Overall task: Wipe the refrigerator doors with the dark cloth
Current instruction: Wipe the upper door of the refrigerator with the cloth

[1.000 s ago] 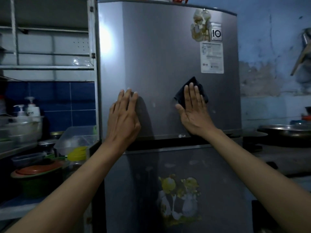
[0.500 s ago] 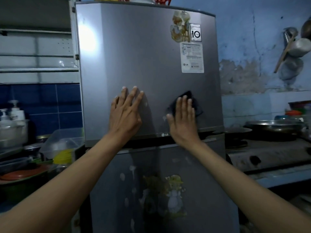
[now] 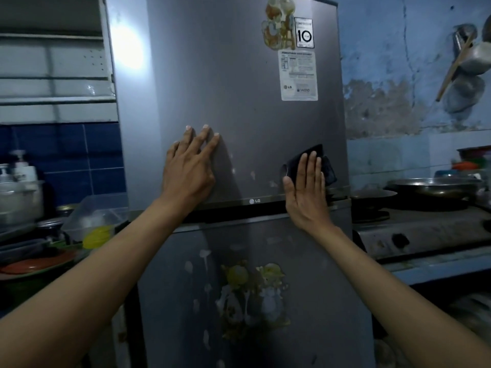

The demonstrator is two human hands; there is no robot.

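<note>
Pressing flat with straight fingers, my right hand [image 3: 305,192] pins the small dark, nearly black cloth [image 3: 317,164] against the grey brushed-metal upper refrigerator door [image 3: 225,88], low at its five o'clock corner. The cloth is folded or bunched into a rough diamond, and its corners poke out beyond my fingertips at twelve and three o'clock; the rest is hidden under my palm. My left hand [image 3: 187,168] rests on the same door at about seven o'clock, fingers spread and straight, holding nothing. Pale smudges dot the metal between my hands. A white printed label [image 3: 299,75] and a worn cartoon sticker [image 3: 276,22] sit at the door's one o'clock corner. Below the dark gap, the grey lower refrigerator door [image 3: 318,301] carries whitish streaks and a faded yellow figure sticker [image 3: 252,293]. A wide metal pan [image 3: 433,185] sits on the stove [image 3: 425,232] at three o'clock.
</note>
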